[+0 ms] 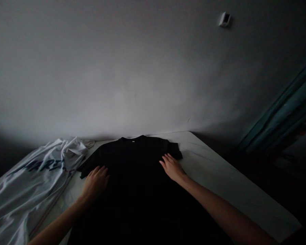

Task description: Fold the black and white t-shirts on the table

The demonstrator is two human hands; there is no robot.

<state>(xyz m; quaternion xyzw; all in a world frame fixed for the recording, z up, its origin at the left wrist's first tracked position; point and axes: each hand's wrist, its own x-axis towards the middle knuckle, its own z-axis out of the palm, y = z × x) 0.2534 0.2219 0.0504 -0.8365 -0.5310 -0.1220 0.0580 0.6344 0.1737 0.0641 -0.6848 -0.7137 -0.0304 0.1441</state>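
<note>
Well, our table by the wall holds one white shirt, one black T-shirt (open on it: left hand, right hand).

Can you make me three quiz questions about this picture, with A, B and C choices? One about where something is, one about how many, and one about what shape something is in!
1. Where is the white garment with dark letters?
A. Hanging on the wall
B. Lying beside the black T-shirt on the white table
C. Folded inside a box

2. How many hands are touching the black T-shirt?
A. One
B. Three
C. Two

3. What state is the black T-shirt in?
A. Spread out, with its sleeves to the sides
B. Rolled into a ball
C. Hanging on a hanger

Answers:
1. B, because it lies to the left of the black T-shirt.
2. C, because the left hand and right hand both rest on it.
3. A, because its collar and both sleeves show.
</note>
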